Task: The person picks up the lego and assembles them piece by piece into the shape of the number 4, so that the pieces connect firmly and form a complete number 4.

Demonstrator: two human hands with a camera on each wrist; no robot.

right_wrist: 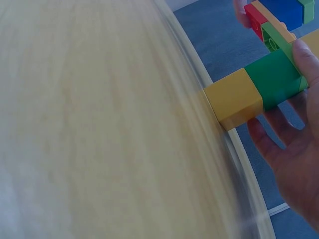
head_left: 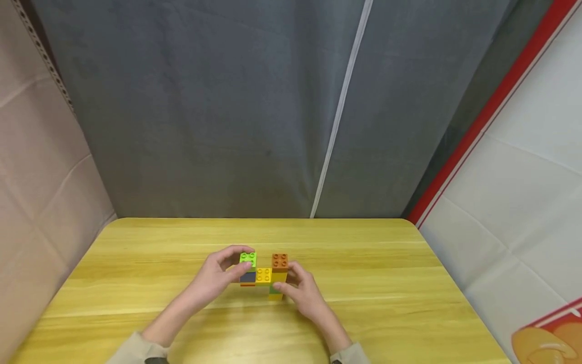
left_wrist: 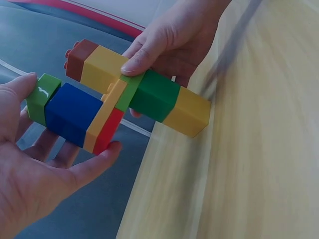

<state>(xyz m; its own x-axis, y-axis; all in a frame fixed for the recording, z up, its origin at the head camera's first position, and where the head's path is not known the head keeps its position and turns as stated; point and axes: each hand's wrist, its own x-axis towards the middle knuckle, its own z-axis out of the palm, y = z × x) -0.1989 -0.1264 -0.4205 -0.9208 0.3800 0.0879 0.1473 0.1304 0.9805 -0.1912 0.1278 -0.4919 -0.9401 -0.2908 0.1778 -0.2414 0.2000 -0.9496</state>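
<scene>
One joined build of toy building bricks stands between the hands. Its right column runs from a yellow brick (left_wrist: 188, 112) at the foot through a dark green brick (left_wrist: 157, 94) and another yellow one to a brown brick (head_left: 280, 261) on top. A flat yellow brick (head_left: 263, 275) bridges to the left side, where a blue brick (left_wrist: 74, 113) carries a lime green brick (head_left: 247, 257), with a red brick (left_wrist: 108, 132) beneath. My left hand (head_left: 214, 279) holds this left stack, thumb on the lime green brick. Around the right column, my right hand (head_left: 305, 293) grips at mid-height.
The wooden table (head_left: 391, 283) extends around both hands. A grey curtain (head_left: 204, 111) hangs behind its far edge. Pale fabric walls (head_left: 514, 182) flank the left and right sides, the right one edged in red.
</scene>
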